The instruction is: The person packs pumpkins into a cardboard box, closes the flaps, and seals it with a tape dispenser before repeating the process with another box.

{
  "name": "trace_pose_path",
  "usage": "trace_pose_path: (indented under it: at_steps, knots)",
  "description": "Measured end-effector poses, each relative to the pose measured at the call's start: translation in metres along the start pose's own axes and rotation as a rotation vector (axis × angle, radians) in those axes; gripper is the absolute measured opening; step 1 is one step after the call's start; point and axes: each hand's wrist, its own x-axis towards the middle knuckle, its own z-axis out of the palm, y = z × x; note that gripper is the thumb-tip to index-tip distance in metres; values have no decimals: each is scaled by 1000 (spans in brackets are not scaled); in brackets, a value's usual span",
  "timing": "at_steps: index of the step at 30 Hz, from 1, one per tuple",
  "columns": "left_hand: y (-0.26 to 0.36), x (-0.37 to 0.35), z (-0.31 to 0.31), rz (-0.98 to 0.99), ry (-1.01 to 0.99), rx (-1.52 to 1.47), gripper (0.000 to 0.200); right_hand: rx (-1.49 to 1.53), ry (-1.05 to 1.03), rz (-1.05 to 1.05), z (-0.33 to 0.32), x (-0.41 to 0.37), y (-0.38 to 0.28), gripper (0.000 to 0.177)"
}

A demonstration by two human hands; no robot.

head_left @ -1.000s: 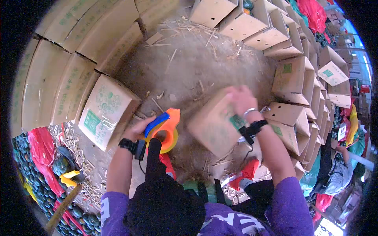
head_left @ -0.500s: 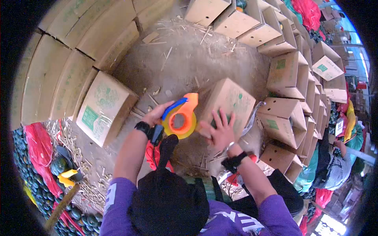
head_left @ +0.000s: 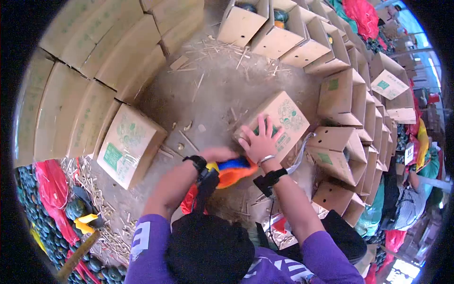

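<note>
Seen from above the head of a person in a purple top. Nearest, the left hand (head_left: 218,154) was clenched around an orange and blue tape dispenser (head_left: 235,169), held low against the near edge of a closed brown cardboard box with green print (head_left: 286,118). The right hand (head_left: 260,140) lay open on the box's top, fingers spread and pressing down. The box sat tilted on a dirt floor strewn with straw (head_left: 213,80), between a second closed printed carton (head_left: 128,144) on the left and a curved row of open cartons (head_left: 341,97) on the right.

Likely risks: the box could slide on the loose dirt and skew the tape, or the dispenser's edge could catch the spread fingers lying just ahead of it.
</note>
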Motion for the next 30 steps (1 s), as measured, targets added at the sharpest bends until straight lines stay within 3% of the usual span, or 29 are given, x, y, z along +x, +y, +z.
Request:
trace_pose_path:
  at_steps: [1, 2, 4, 6, 8, 9, 13, 16, 17, 20, 21, 24, 26, 28, 30]
  knots:
    - [-46, 57, 36, 135, -67, 90, 47, 7, 79, -20, 6, -2, 1, 34]
    - [-2, 20, 36, 239, -3, 249, 48, 21, 40, -63, 6, -9, 1, 34]
    - [17, 5, 48, 253, -1, 199, 50, 32, -27, -146, 1, -26, 9, 33]
    - [25, -32, 31, 10, 55, 273, 50, 150, -106, -239, -7, -66, 19, 28]
    - [26, -73, 4, 62, -26, 234, 49, 338, 22, -250, 5, -96, 32, 28]
    - [20, -87, -1, 108, 34, 188, 46, 435, 84, -259, 9, -106, 36, 28]
    - [72, -137, -13, 248, 275, -131, 40, 1745, -171, 501, -7, -107, 36, 35]
    - [98, -126, -8, 311, 363, -22, 39, 2259, -298, 509, -20, -98, 41, 31]
    - [103, -120, -6, 318, 403, 31, 41, 2065, -244, 422, -21, -94, 43, 26]
    - [106, -104, -7, 310, 436, 157, 42, 1662, -240, 551, 14, -88, 77, 25]
    - [104, -100, -9, 283, 439, 195, 42, 1679, -368, 602, 1, -88, 91, 24]
    - [109, -116, -17, 159, 465, 294, 37, 1888, -271, 569, -5, -88, 107, 28]
    - [102, -118, -20, 229, 471, 145, 34, 1972, -318, 499, -14, -89, 88, 34]
    - [98, -122, -19, 244, 472, -8, 33, 2076, -460, 275, 15, -88, 72, 40]
    - [84, -113, -16, 268, 421, -51, 33, 2257, -461, 279, 16, -89, 51, 40]
